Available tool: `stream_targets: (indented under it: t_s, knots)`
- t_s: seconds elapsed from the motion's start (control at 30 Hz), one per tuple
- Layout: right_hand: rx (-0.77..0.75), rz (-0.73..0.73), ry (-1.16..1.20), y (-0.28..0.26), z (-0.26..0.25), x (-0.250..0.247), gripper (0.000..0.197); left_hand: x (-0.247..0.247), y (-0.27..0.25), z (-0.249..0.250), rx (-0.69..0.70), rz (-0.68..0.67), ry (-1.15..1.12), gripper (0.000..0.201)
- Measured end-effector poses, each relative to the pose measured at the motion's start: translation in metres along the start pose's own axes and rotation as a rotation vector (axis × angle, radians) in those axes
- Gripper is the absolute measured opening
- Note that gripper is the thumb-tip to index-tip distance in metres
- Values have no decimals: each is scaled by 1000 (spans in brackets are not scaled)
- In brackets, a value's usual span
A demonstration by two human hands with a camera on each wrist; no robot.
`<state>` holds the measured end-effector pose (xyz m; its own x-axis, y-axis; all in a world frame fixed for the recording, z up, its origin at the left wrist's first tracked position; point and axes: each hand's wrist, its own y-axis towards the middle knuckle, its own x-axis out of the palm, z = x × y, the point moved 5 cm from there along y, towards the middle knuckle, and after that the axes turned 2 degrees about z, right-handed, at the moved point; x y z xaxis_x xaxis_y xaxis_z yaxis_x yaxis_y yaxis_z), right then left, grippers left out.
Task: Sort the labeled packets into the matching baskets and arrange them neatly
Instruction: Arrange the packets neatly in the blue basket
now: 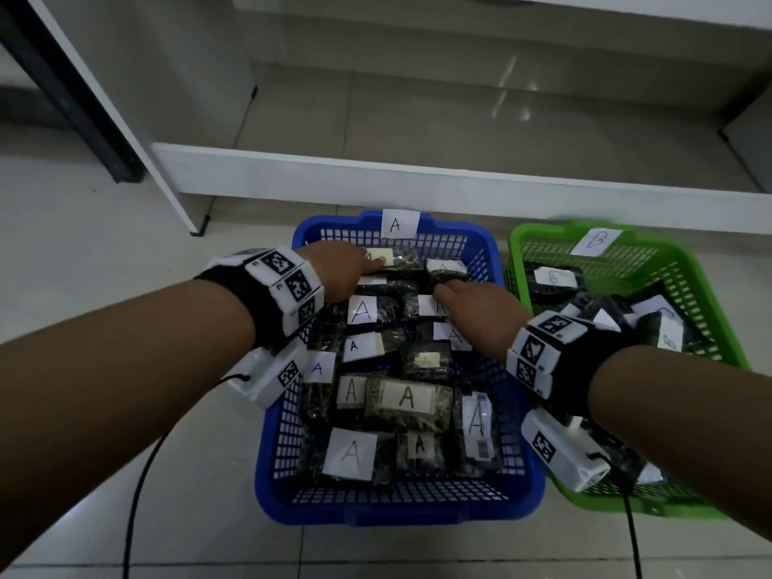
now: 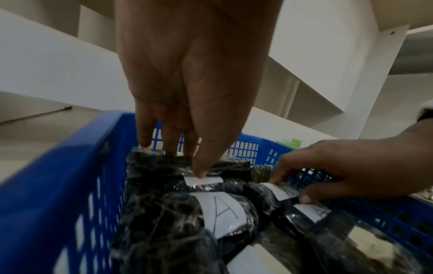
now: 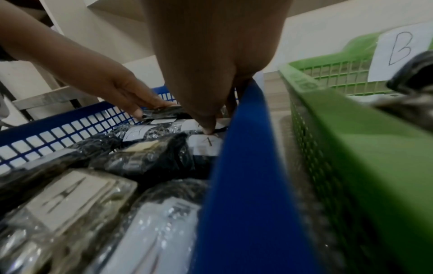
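Both hands [image 1: 417,282] among blue basket [image 1: 493,261] packets [image 1: 407,397]

**Dim, soft light; blurred wrist views**

Your head view is dim and cool, with streaks of glare on the floor tiles [image 1: 507,94] and straight edges bowing near the frame's borders. In your left wrist view the near packets [image 2: 178,218] are smeared and their wrap glints. In your right wrist view the blue basket [image 3: 246,176] rim and green basket [image 3: 365,148] are heavily blurred.
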<state>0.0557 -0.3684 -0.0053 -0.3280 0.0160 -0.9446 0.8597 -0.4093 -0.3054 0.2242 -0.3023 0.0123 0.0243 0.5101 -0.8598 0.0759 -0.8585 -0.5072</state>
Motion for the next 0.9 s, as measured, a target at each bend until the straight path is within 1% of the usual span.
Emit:
stream_targets:
  t_s: [0.1,0.17,0.33,0.47,0.57,0.67,0.77,0.83,0.9]
  knots:
    - [57,-11,51,8,3,1,56,-2,0,2,2,-85,-25,60]
    - [67,-21,64,12,3,2,61,-4,0,3,1,-109,-44,62]
    - [57,-18,72,14,-1,-1,62,0,-4,-1,-4,-146,-68,65]
    - [41,-14,115,16,2,-5,57,4,-6,-4,3,-166,-60,65]
    - [35,-22,135,16,4,-7,56,-3,-8,-3,-10,-190,21,63]
    - [47,-26,98,12,2,-4,63,-10,-5,-1,18,-219,112,62]
    - [31,-115,86,2,-3,1,67,-9,-6,3,13,-232,103,65]
    - [66,-179,133,-4,1,0,67,-8,-7,11,28,-215,61,68]
    - [101,-190,175,-3,3,-4,64,-7,-10,14,18,-189,36,70]
